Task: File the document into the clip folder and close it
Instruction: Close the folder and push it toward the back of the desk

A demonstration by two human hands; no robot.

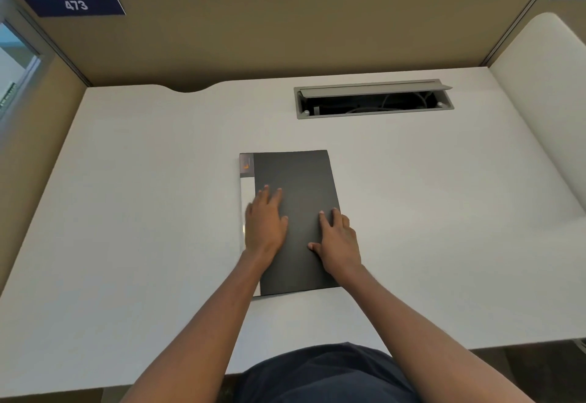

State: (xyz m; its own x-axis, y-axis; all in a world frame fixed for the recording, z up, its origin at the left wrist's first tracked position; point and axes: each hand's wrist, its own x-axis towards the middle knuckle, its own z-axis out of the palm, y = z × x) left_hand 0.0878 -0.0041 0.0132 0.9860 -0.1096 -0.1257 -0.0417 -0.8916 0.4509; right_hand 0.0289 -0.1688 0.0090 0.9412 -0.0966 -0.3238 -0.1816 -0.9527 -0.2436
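Note:
A dark grey clip folder [298, 180] lies shut and flat in the middle of the white desk [142, 212], its long side running away from me. A pale strip with a small orange mark [246, 166] shows along its left edge. My left hand [265, 221] rests flat on the cover near that left edge, fingers spread. My right hand [337, 239] lies flat on the cover's lower right part, fingers apart, thumb pointing left. Neither hand grips anything. No loose document is visible outside the folder.
An open grey cable hatch [374, 99] with wires inside sits in the desk behind the folder on the right. Tan partition walls [285, 31] enclose the desk at the back and left. A curved white panel [545, 117] stands on the right.

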